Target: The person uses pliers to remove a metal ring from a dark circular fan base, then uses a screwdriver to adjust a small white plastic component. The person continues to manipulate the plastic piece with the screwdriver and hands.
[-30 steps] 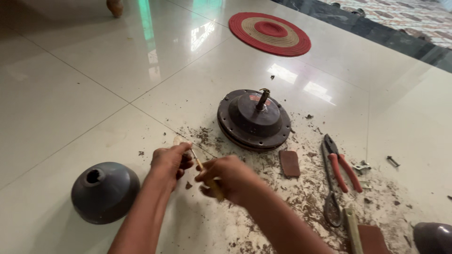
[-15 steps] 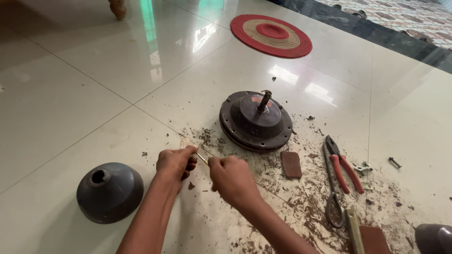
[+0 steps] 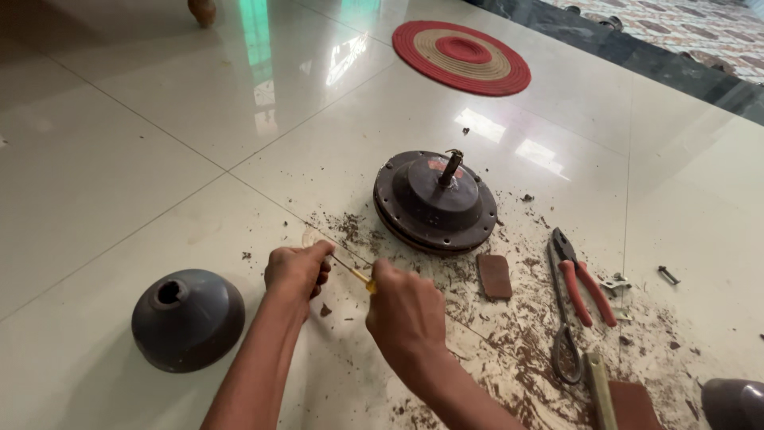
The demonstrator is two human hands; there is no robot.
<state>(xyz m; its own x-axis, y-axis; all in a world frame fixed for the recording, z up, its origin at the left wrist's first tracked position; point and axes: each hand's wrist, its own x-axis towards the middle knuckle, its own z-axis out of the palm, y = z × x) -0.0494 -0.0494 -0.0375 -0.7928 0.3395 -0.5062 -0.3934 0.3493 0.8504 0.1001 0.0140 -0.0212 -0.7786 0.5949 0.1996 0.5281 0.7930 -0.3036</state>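
On the debris-strewn tile floor [image 3: 143, 143] our left hand [image 3: 296, 269] & right hand [image 3: 406, 310] both clamp a thin yellow-handled tool [image 3: 360, 276]; ceiling-fan motor [image 3: 436, 201] already out of its dome cover [image 3: 188, 318] (pliers [image 3: 585, 279] idle), w/ reassembly left.

The thin yellow-tipped tool [image 3: 356, 274] showed only in the gap between the left hand [image 3: 296, 269] and the right hand [image 3: 404, 306], both ends buried in closed fists, so its kind could not be told. At five o'clock a dark rounded object [image 3: 734, 404] and a brown block [image 3: 633, 404] were cut off by the frame's edge, and at twelve o'clock a brown shape [image 3: 202, 10] was clipped at the top. The small metal bits [image 3: 667, 275] at three o'clock were too small to identify.
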